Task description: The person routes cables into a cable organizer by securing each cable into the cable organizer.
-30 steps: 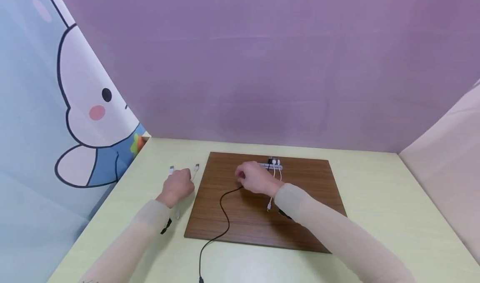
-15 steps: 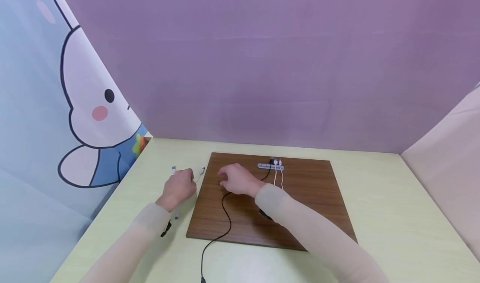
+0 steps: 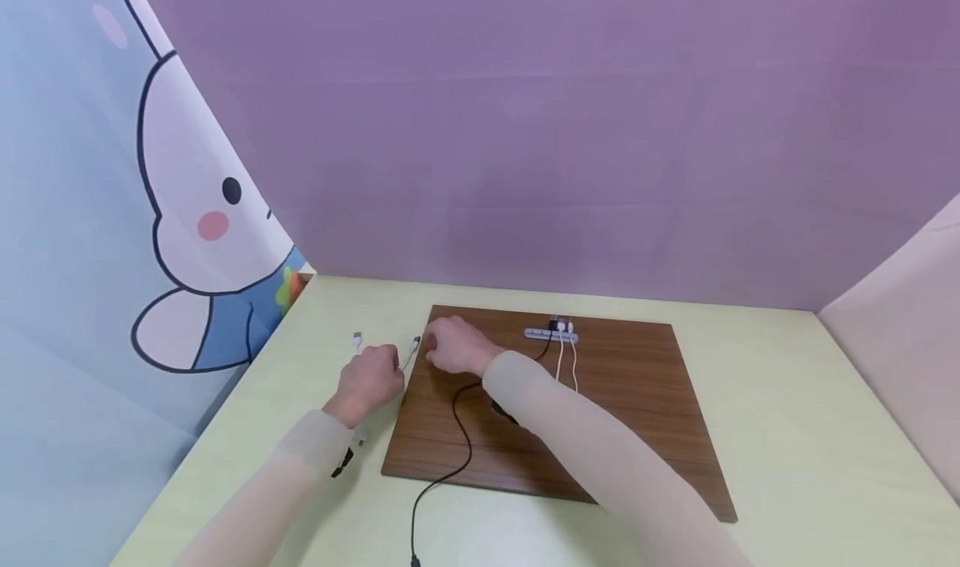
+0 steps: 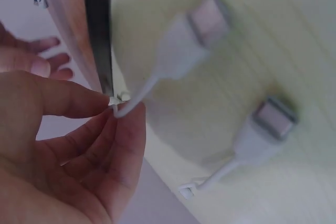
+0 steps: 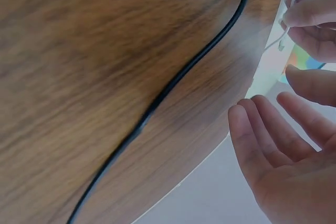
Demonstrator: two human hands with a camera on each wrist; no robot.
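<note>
Purple cloth (image 3: 562, 150) backs the board (image 3: 637, 434), whose clip (image 3: 536, 333), right of the grip, already carries three cables (image 3: 560, 358). The left hand (image 3: 369, 381) pinches a white cable (image 4: 181, 51) near the empty, loose-fingered right hand (image 3: 459, 346); another white cable (image 4: 257, 139) beside the grip lies unclipped.

L hand (image 3: 367, 382) pinched, R hand (image 3: 457, 346) loose
</note>
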